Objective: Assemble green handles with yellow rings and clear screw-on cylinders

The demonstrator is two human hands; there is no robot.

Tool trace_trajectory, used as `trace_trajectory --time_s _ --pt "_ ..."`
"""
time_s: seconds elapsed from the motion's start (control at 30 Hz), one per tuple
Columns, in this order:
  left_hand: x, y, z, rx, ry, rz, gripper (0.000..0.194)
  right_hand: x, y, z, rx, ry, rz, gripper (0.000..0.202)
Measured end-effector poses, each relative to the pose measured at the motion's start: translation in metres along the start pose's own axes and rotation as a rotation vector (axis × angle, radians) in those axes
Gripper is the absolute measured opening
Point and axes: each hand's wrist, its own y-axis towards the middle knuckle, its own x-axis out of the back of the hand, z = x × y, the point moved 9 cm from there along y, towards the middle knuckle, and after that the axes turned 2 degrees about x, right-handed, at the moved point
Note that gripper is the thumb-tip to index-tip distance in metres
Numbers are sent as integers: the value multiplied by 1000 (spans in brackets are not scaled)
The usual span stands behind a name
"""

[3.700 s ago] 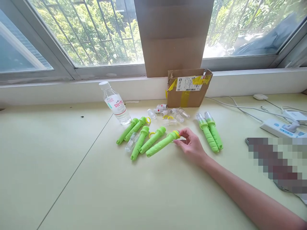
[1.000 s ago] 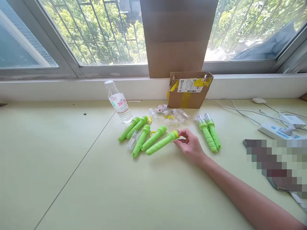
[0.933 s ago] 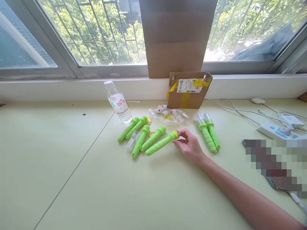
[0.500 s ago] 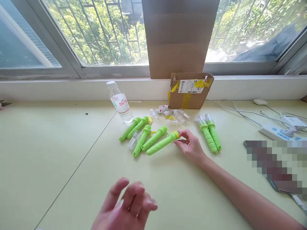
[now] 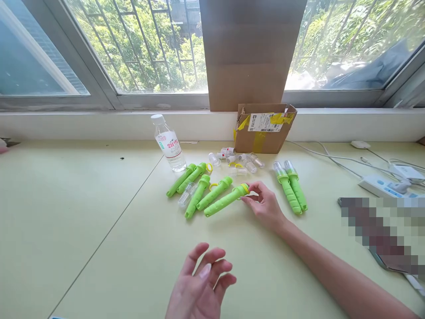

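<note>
My right hand (image 5: 262, 204) pinches the threaded end of a green plastic handle (image 5: 223, 203), where a yellow ring (image 5: 245, 188) sits. My left hand (image 5: 206, 279) is raised in the foreground, palm up, fingers apart and curled, holding nothing. Several more green threaded handles (image 5: 198, 197) lie left of the held one, with a clear ribbed cap (image 5: 187, 195) and a loose yellow ring (image 5: 213, 187) among them. Farther back are clear caps (image 5: 256, 160) and small white parts (image 5: 227, 151). To the right lie two green handles with clear caps fitted (image 5: 292, 188).
A water bottle (image 5: 170, 146) stands at the back left of the parts. An open cardboard box (image 5: 264, 137) is against the windowsill. On the right are a power strip (image 5: 381, 185), white cables (image 5: 327, 153) and a blurred-out phone (image 5: 378, 235). A seam (image 5: 109, 230) crosses the table.
My left hand has moved right and turned, its fingers now clearly apart. My right hand keeps its pinch on the green handle, nearly still. The view has shifted slightly.
</note>
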Motion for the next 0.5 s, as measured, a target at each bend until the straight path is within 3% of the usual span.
trace_trajectory --time_s 0.4,0.5 --pt "-10 -1 5 -47 101 -29 39 0 0 3 3 -20 -2 32" --pt "-11 -2 4 -39 230 82 36 1 0 2 5 -26 -4 31"
